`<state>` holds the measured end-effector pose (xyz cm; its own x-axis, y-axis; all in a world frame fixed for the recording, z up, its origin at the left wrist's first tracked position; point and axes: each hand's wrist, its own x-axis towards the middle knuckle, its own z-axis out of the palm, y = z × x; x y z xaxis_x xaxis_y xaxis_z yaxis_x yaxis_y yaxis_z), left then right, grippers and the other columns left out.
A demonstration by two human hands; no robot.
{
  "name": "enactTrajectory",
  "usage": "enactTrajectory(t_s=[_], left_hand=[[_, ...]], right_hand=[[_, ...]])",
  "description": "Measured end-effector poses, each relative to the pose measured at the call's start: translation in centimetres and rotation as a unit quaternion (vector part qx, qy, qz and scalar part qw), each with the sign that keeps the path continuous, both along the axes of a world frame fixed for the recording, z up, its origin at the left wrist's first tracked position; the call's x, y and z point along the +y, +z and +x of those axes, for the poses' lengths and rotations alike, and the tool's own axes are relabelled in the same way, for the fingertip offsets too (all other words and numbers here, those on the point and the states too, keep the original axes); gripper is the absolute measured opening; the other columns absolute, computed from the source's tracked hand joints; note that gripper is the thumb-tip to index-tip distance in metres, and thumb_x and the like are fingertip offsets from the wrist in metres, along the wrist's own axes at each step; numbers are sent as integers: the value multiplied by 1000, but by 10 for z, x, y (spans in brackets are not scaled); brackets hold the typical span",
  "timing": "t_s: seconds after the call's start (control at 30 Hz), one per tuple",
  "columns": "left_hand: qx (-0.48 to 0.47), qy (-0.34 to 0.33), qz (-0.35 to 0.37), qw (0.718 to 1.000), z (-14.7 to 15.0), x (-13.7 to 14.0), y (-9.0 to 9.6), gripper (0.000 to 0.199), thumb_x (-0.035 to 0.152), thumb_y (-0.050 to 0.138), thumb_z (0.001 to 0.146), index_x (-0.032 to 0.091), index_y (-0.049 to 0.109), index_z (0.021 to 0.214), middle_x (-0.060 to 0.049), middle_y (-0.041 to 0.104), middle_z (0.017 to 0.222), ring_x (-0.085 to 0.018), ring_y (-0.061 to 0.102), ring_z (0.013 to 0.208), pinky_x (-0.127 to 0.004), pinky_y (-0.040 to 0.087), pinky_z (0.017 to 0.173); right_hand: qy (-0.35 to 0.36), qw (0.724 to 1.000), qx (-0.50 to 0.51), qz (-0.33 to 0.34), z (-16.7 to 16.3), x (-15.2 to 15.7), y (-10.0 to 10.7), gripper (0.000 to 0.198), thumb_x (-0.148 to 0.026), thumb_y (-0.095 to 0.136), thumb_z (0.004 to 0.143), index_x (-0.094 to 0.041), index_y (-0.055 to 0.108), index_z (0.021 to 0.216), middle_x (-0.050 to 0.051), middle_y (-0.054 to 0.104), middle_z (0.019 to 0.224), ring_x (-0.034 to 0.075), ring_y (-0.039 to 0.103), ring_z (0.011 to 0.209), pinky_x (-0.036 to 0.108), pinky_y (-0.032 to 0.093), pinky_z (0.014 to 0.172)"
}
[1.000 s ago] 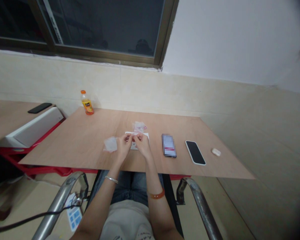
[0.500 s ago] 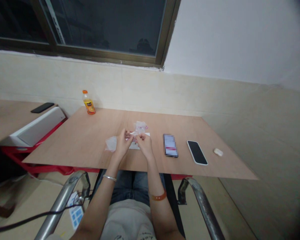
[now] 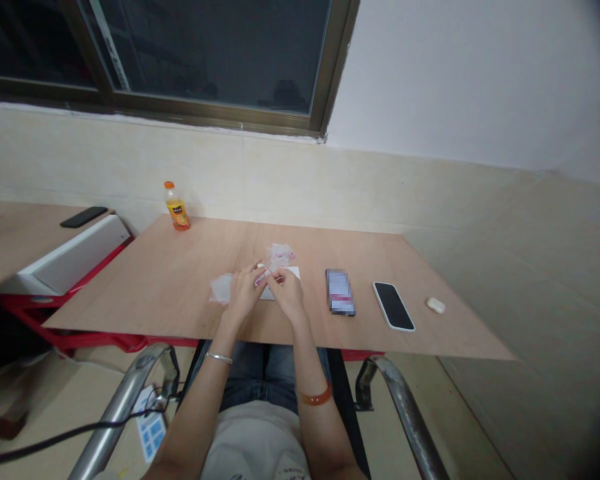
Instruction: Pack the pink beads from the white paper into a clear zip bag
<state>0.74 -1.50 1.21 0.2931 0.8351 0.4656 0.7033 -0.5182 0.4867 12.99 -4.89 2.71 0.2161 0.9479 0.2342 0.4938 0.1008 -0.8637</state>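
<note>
My left hand [image 3: 244, 293] and my right hand [image 3: 287, 292] are close together over a white sheet [image 3: 268, 294] on the table. Between them is a small pinkish, partly clear piece [image 3: 261, 277], too small to name. Left fingers are closed around one side of it, and the right thumb and forefinger pinch at its other side. Just beyond the hands lies a clear plastic bag [image 3: 281, 253] with pink bits. A second crumpled clear bag [image 3: 221, 289] rests beside my left hand.
To the right on the wooden table [image 3: 360, 247] lie a phone with a lit screen [image 3: 341, 292], a white-edged phone [image 3: 393, 306] and a small white case [image 3: 435, 305]. An orange drink bottle [image 3: 177, 208] stands at the back left. Metal armrests [image 3: 405, 407] flank me.
My left fingers have shifted and spread a little over the pinkish piece, which shows more now. The right hand has moved slightly left and keeps its pinch.
</note>
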Motion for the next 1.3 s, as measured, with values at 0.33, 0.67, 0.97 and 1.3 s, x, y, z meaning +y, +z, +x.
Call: enactTrajectory(t_s=[0.33, 0.67, 0.97, 1.3], left_hand=[[150, -11, -60, 987, 1, -2, 4, 39, 10, 45, 83, 22, 63, 115, -13, 49, 134, -28, 51, 117, -43, 39, 95], [132, -8, -70, 989, -4, -4, 6, 31, 23, 51, 84, 20, 65, 111, -16, 52, 130, -30, 54, 114, -46, 39, 94], [-82, -81, -27, 993, -9, -3, 11, 67, 32, 76, 61, 18, 52, 122, -12, 52, 128, -26, 50, 117, -40, 40, 98], [-85, -168, -112, 976, -5, 4, -2, 75, 18, 76, 57, 22, 49, 127, -9, 60, 120, -24, 58, 105, -41, 43, 94]], right_hand=[[-7, 998, -51, 34, -3, 2, -6, 12, -23, 54, 75, -17, 55, 64, 2, 57, 74, 14, 53, 71, 25, 41, 69], [1, 998, -52, 43, -1, -1, -5, 9, -24, 53, 74, -18, 56, 68, 2, 57, 78, 15, 53, 76, 26, 41, 71], [26, 996, 80, 17, 28, 3, -9, 17, -28, 49, 72, -17, 51, 61, -1, 55, 62, 12, 50, 60, 23, 38, 59], [130, 985, 109, -11, 37, 7, -16, 15, -27, 49, 72, -15, 57, 67, 1, 61, 70, 12, 53, 64, 23, 41, 62]])
